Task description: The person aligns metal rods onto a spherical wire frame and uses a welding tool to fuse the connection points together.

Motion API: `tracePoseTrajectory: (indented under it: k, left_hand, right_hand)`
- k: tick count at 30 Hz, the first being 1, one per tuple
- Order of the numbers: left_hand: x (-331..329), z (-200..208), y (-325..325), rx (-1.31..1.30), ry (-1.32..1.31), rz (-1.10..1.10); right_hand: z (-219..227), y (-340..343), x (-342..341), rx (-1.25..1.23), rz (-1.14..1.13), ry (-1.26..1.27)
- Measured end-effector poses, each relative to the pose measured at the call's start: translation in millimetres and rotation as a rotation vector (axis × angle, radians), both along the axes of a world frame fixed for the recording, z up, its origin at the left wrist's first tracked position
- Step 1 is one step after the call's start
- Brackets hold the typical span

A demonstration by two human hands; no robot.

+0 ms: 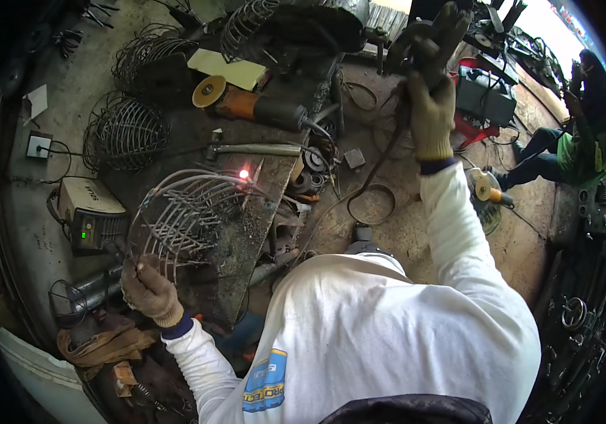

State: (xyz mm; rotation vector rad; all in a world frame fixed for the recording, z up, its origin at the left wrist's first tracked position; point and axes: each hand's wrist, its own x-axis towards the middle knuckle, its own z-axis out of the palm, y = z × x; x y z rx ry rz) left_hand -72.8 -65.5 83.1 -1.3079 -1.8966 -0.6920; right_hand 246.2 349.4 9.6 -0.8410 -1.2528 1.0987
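My left hand (149, 288), in a worn work glove, grips the near end of a wire cage (186, 212) made of bent metal rods, lying on a dark steel workbench (246, 233). A spot on the cage's far end glows red-orange (244, 173). My right hand (430, 106), also gloved, is raised high to the right and holds a dark welding electrode holder (426, 35) with its cable (381, 159) hanging down.
Two finished wire cages (128, 133) (149, 53) and a spiral one (246, 25) lie at the back. An angle grinder (250, 104) and a hammer (253, 149) rest on the bench. A welding machine (91, 212) stands left. Another person (575, 145) crouches far right.
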Motion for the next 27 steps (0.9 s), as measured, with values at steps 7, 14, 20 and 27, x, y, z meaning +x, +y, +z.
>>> tracePoseTrajectory:
  k: [7, 14, 20, 27]
  left_hand:
    - [17, 7, -25, 0.036, -0.112, 0.127]
    - [36, 18, -9, 0.010, 0.163, 0.246]
    - [37, 9, -26, 0.109, -0.051, 0.225]
    - [30, -5, -36, 0.139, 0.022, 0.181]
  right_hand:
    - [25, 111, -72, 0.154, -0.555, -0.205]
    - [21, 114, -94, 0.080, -0.511, -0.453]
    - [2, 107, -117, 0.143, -0.491, -0.569]
    - [-12, 111, -109, 0.158, -0.502, -0.725]
